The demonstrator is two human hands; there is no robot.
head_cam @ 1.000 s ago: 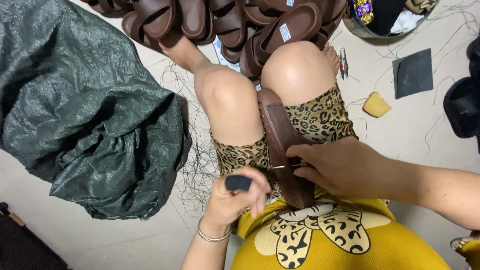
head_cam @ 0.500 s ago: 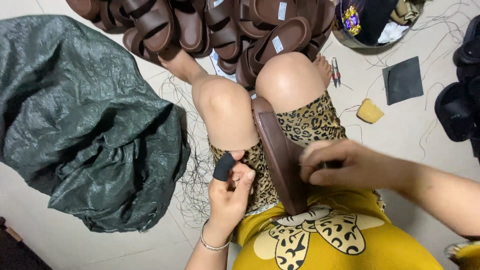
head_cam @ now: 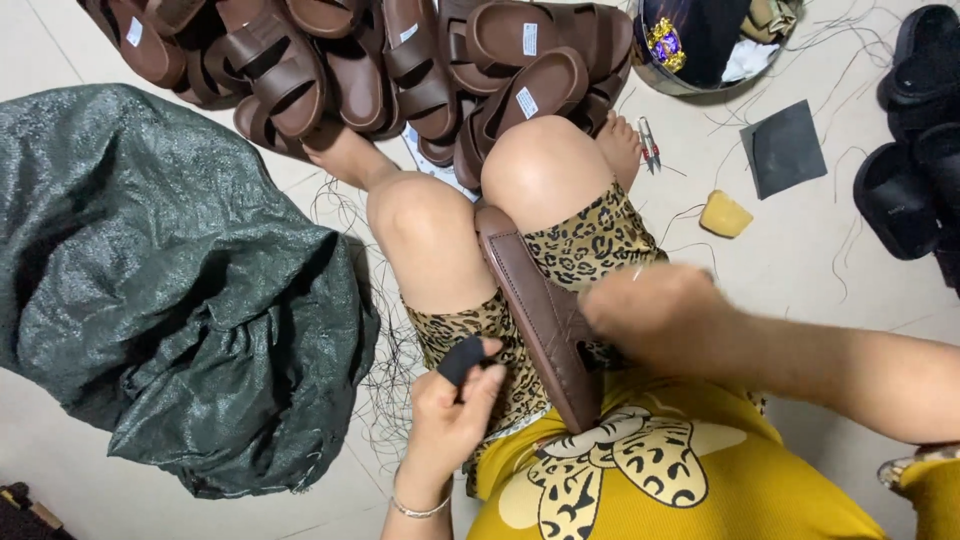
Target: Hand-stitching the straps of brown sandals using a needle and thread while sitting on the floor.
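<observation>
A brown sandal (head_cam: 533,305) stands on edge between my two bare knees, its heel end against my yellow shirt. My right hand (head_cam: 665,318), blurred by motion, lies over the sandal's strap side and grips it. To the left of the sandal, over my leopard-print shorts, is my left hand (head_cam: 452,408). Its fingers are curled shut and a black sleeve (head_cam: 462,358) covers the thumb. I cannot tell whether anything thin is pinched in that hand.
A pile of brown sandals (head_cam: 400,60) lies beyond my feet. A big dark green sack (head_cam: 170,290) fills the left. On the floor to the right are small snips (head_cam: 648,140), a black square sheet (head_cam: 783,148), a yellow block (head_cam: 725,213), black sandals (head_cam: 915,130) and a round tin (head_cam: 700,45). Loose threads litter the floor.
My left hand has drawn away from the sandal, down and to the left. My right hand has stayed on the sandal's strap and is now blurred by movement.
</observation>
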